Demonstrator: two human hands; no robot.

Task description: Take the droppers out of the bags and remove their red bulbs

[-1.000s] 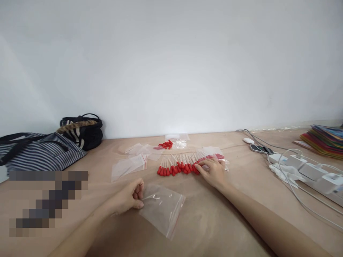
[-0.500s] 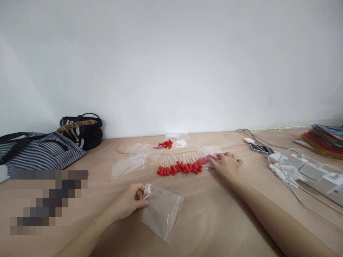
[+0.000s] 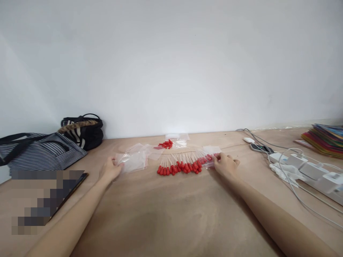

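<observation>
Over on the left, my left hand [image 3: 110, 169] pinches the edge of a clear zip bag [image 3: 132, 160], which lies flat over other bags. My right hand [image 3: 227, 165] is closed at the right end of a fanned row, its fingertips on a second clear zip bag [image 3: 210, 150] with red-ended pieces under or inside it; I cannot tell which. Between my hands lie several pale sticks with red bulb-shaped ends [image 3: 184, 166], the red ends towards me. Behind them is a small pile of short red pieces [image 3: 166, 144].
More clear plastic [image 3: 178, 136] lies near the wall. At the left stand a striped bag [image 3: 45, 151] and a black bag [image 3: 89, 134]. On the right are a power strip with white chargers [image 3: 313, 169], cables, a phone [image 3: 258, 148] and a colourful stack [image 3: 324, 139].
My left hand has carried the zip bag from the near middle of the table up and left onto the other bags. My right hand stays at the row's right end, its fingers slightly more curled.
</observation>
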